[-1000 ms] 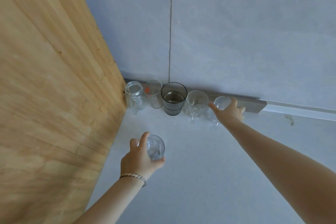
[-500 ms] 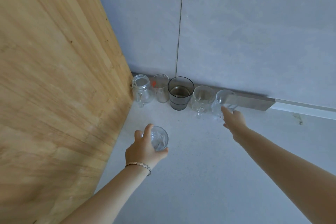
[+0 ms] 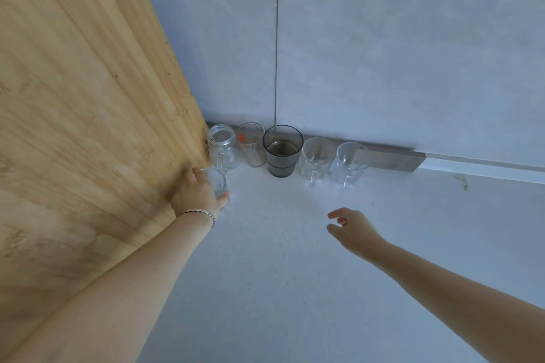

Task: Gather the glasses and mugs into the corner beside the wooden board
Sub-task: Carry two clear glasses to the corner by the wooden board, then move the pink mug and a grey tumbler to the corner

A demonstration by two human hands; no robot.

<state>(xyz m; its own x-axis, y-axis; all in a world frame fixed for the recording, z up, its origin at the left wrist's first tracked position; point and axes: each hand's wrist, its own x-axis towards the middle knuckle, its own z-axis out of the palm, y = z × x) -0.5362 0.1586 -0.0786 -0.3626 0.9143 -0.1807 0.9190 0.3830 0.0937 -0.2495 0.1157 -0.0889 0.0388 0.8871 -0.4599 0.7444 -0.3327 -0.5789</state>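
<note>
A row of drinkware stands against the tiled wall beside the wooden board: a clear jar mug, a clear tumbler with a red mark, a dark smoked glass, and two clear handled mugs. My left hand is shut on a small clear glass, held right at the board's edge in front of the jar mug. My right hand hovers open over the counter, well in front of the row, holding nothing.
The pale counter runs forward and to the right. A metal strip lies along the foot of the wall behind the rightmost mug. A small stain marks the counter at the far right.
My left hand has carried the small glass forward into the corner by the board. My right hand let go of the rightmost mug and drew back toward me, open.
</note>
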